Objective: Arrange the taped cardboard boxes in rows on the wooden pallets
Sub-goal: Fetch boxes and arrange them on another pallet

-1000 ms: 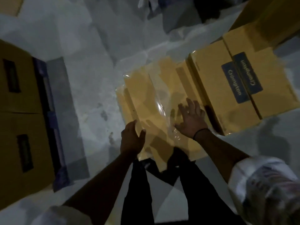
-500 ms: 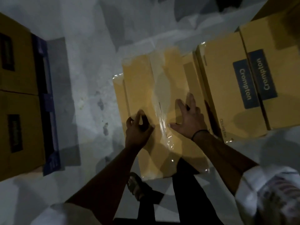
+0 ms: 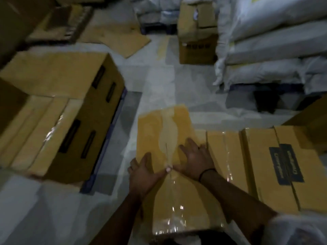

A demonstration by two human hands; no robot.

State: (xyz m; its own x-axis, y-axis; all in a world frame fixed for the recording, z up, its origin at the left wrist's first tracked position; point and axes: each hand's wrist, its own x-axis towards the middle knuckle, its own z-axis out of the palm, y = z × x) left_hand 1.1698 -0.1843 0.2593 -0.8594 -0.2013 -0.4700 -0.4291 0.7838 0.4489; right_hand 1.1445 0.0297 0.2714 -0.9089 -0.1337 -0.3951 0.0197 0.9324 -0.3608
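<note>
A taped cardboard box with clear tape down its middle is right in front of me, and both hands are on it. My left hand holds its left edge, thumb lying across the top toward the tape and fingers round the side. My right hand lies flat on the top near the right edge, fingers spread. To the left, taped boxes stand stacked in rows on a blue pallet. More taped boxes, one with a blue label, sit against the right side of the held box.
White sacks are piled at the back right. A single brown box stands at the back, with flat cardboard sheets lying on the floor to its left. A strip of grey floor runs between the pallet and the sacks.
My view has swung up from the floor to the room. My left hand has moved from the box's top to its left edge. My right hand stays flat on top.
</note>
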